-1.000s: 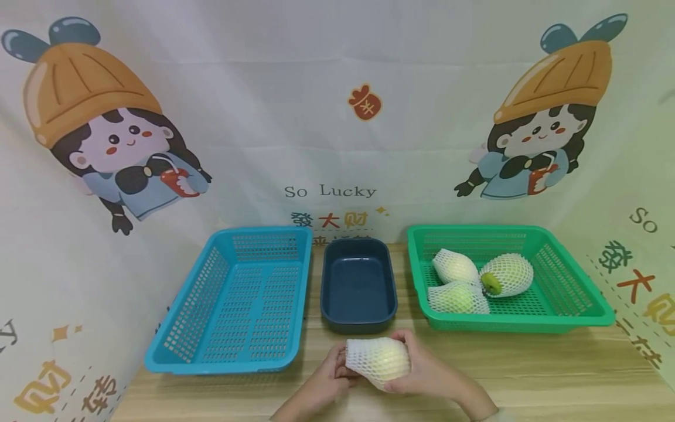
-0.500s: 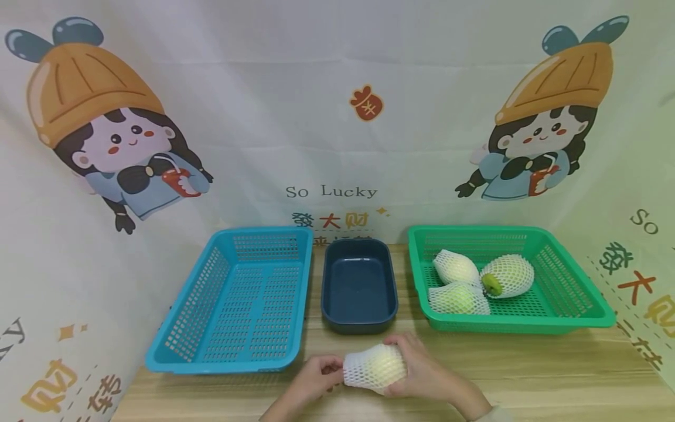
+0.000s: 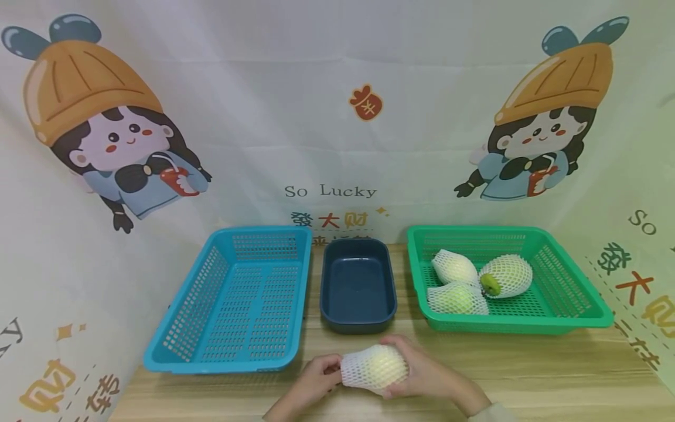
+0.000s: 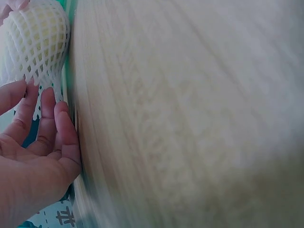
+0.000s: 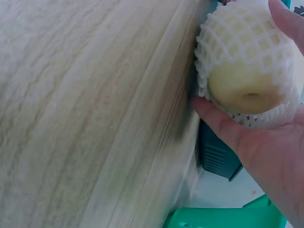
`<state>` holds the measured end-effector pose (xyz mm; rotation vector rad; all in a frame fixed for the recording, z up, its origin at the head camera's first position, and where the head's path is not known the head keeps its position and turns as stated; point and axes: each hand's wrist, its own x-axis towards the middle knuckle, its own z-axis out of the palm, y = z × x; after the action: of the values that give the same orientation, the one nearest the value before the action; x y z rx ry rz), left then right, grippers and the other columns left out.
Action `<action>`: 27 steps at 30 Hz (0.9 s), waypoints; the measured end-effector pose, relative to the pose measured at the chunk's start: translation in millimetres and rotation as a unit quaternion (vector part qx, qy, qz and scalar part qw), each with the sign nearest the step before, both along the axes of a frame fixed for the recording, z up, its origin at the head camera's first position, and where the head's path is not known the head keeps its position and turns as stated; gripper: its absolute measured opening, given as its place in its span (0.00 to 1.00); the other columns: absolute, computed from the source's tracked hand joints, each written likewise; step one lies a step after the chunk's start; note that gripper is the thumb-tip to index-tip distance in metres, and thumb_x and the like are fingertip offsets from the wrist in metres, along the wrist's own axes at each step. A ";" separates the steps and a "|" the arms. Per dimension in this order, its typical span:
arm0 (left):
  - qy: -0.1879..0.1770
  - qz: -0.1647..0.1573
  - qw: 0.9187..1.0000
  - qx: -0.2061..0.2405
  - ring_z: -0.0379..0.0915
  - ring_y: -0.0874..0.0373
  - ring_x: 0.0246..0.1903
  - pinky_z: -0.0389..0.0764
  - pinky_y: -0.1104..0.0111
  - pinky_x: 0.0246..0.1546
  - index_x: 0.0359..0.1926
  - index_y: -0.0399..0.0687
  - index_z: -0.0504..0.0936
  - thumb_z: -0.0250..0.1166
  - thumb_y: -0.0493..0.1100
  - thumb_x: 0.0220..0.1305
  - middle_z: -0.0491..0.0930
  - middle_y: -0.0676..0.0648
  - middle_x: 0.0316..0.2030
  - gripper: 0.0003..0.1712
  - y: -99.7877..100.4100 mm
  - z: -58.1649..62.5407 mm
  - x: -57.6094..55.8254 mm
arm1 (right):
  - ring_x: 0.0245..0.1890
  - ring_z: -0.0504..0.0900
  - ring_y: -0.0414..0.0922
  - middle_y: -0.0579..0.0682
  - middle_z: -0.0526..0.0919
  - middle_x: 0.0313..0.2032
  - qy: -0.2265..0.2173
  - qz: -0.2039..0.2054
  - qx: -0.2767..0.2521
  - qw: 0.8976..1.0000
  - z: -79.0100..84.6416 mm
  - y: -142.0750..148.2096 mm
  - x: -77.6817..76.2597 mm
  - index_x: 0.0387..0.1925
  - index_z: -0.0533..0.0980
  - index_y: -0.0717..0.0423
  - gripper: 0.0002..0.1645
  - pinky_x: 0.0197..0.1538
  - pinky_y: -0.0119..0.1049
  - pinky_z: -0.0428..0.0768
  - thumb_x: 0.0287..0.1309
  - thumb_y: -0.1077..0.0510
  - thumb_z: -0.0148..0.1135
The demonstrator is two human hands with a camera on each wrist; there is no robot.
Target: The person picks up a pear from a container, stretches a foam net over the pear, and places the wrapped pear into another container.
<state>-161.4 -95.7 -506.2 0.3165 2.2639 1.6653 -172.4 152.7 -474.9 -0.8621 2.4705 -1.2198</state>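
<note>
My right hand [image 3: 422, 372] grips a pale yellow round fruit [image 5: 247, 90] in a white foam net sleeve, held low over the table before the dark blue tray [image 3: 358, 325]. Its thumb and fingers wrap the fruit's right end, where a small dimple shows through the net's opening. At the other end, my left hand [image 3: 316, 378] pinches the edge of the foam net [image 4: 40, 57] between thumb and fingertips; the other fingers are bent beside it. The net narrows past the fruit towards the left hand. Fingers behind the fruit are partly hidden.
A blue slotted basket [image 3: 227, 368] stands at the left. On the right is a green basket [image 3: 517, 320] containing three netted fruits [image 3: 459, 299], one with a green end showing. Wooden table [image 3: 527, 375] extends in front; a printed cloth [image 3: 253, 105] hangs behind.
My left hand has drawn slightly left and now pinches the net's end. The fruit has turned more level and shifted slightly left with my right hand. The baskets and tray stay put.
</note>
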 end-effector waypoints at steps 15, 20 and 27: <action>-0.046 0.017 0.999 0.022 0.65 0.63 0.23 0.69 0.75 0.24 0.35 0.31 0.78 0.60 0.40 0.58 0.72 0.54 0.24 0.13 -4.2 1.0 -0.3 | 0.56 0.68 0.53 0.56 0.67 0.58 -0.015 -0.022 -0.007 1.000 -7.1 6.9 2.2 0.61 0.61 0.57 0.48 0.54 0.39 0.70 0.40 0.44 0.73; -0.048 0.020 0.999 0.016 0.65 0.62 0.23 0.69 0.75 0.24 0.35 0.31 0.78 0.59 0.40 0.57 0.73 0.54 0.24 0.12 -5.4 -0.5 -0.1 | 0.57 0.67 0.54 0.57 0.66 0.58 -0.028 -0.023 -0.022 0.999 -7.8 13.2 2.9 0.59 0.62 0.58 0.44 0.55 0.38 0.69 0.44 0.47 0.71; -0.048 0.006 0.999 0.013 0.66 0.62 0.24 0.70 0.75 0.24 0.36 0.32 0.78 0.59 0.41 0.59 0.74 0.53 0.26 0.13 -6.3 1.4 -0.2 | 0.56 0.68 0.52 0.54 0.69 0.56 -0.021 -0.029 -0.011 0.999 -8.8 16.9 2.3 0.58 0.63 0.58 0.42 0.57 0.37 0.68 0.44 0.47 0.71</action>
<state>-161.6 -102.0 -504.8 0.2238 2.1802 1.6794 -170.1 169.6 -483.7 -0.7679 2.4687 -1.2729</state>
